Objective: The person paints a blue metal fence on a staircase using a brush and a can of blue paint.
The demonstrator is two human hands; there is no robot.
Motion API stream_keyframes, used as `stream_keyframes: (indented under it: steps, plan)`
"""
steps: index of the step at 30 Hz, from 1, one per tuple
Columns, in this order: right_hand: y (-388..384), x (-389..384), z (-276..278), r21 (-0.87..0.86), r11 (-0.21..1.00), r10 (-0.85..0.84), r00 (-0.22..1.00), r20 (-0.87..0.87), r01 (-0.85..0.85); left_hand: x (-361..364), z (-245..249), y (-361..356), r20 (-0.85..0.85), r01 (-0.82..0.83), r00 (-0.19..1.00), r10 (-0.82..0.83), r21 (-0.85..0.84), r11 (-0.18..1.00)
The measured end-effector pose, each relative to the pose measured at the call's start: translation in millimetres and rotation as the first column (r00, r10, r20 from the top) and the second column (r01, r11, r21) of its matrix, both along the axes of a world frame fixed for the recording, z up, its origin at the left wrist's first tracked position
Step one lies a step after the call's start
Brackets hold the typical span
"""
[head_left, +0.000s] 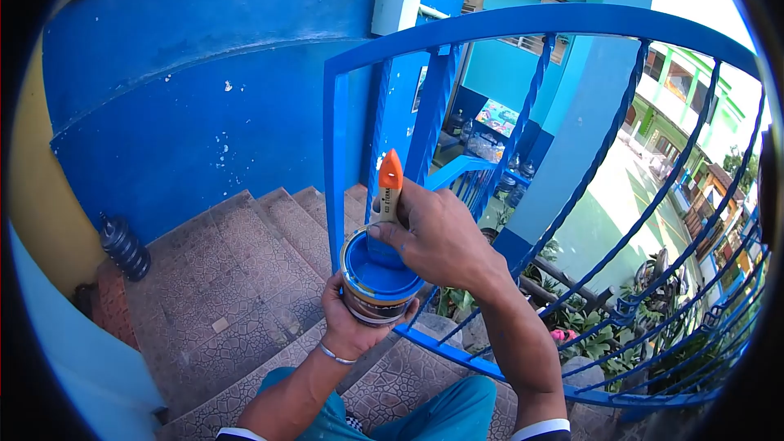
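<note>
Brush pinched over a cupped paint can, lower centre of the frame

The right hand (445, 237) closes narrowly on the paintbrush (390, 196), thumb against fingers, bristle end down inside the paint can (380, 310). The left hand (355, 331) cups the can from below, fingers curled round its base. The brush should feel light, stiff in the handle and soft at the tip, best held low on the handle, above the wet part. The can is probably heavier, rigid, slippery where smeared, and safest kept level with a palm beneath it. The brush has a pale handle with dark lettering and an orange end; the can has a dark label, a paint-marked rim and glossy blue paint (359, 271) inside. Beyond, blue railing (333, 163) runs centre to right, with patterned steps (253, 278) at lower left
</note>
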State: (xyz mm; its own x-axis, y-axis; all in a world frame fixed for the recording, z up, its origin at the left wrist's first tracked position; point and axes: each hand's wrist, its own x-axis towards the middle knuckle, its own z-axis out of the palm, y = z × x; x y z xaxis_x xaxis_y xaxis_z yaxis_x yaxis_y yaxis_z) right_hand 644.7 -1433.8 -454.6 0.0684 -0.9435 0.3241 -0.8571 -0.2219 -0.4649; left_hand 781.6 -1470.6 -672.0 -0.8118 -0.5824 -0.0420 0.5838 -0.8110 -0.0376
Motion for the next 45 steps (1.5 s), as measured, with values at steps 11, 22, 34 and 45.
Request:
stream_keyframes:
  steps: [11, 22, 34, 45]
  plan:
    - [14, -16, 18, -0.056, 0.983, -0.15, 0.944, 0.293, 0.174, 1, 4, 1, -0.037, 0.009, 0.999, -0.008, 0.032, 0.999]
    - [30, -44, 3, -0.216, 0.889, -0.282, 0.854, 0.438, 0.405, -3, 5, 1, 0.005, -0.009, 1.0, 0.009, -0.003, 1.0]
    - [154, -49, -304, 0.141, 0.633, 0.141, -0.292, 0.946, 0.761, 3, 14, -3, 0.054, -0.06, 0.997, 0.062, -0.032, 0.998]
    - [84, -30, -536, 0.501, 0.382, -0.114, -0.498, 0.86, 0.777, 19, 9, -18, 0.048, -0.105, 0.993, 0.111, -0.105, 0.989]
